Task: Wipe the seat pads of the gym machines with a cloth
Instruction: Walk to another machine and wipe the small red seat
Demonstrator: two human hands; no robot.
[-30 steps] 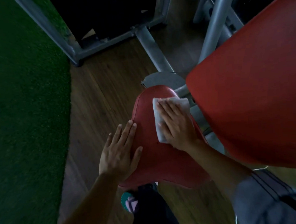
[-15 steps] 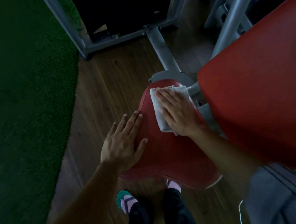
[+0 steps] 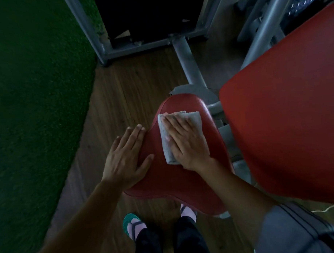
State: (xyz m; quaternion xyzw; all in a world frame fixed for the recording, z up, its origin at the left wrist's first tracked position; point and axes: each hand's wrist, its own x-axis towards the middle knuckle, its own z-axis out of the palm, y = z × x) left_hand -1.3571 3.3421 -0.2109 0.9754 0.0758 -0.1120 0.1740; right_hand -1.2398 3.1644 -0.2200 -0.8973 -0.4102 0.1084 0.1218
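Right hand (image 3: 187, 144): fingers straight, flat on the folded white cloth (image 3: 192, 118), pressing it onto the seat pad (image 3: 183, 180). No curl, no pinch. Cloth sits on the far half of the seat, near its narrow end.

Left hand (image 3: 123, 160): open, fingers straight and together, thumb spread, palm resting on the seat's left edge. It's just beside the cloth, not touching it.

Big red back pad (image 3: 285, 122) to the right, grey frame tube (image 3: 190, 65) beyond the seat. Wood floor (image 3: 127, 86) underneath, green turf (image 3: 38, 93) at left. My feet are at the near edge, teal sandal (image 3: 127, 220) on the left one.
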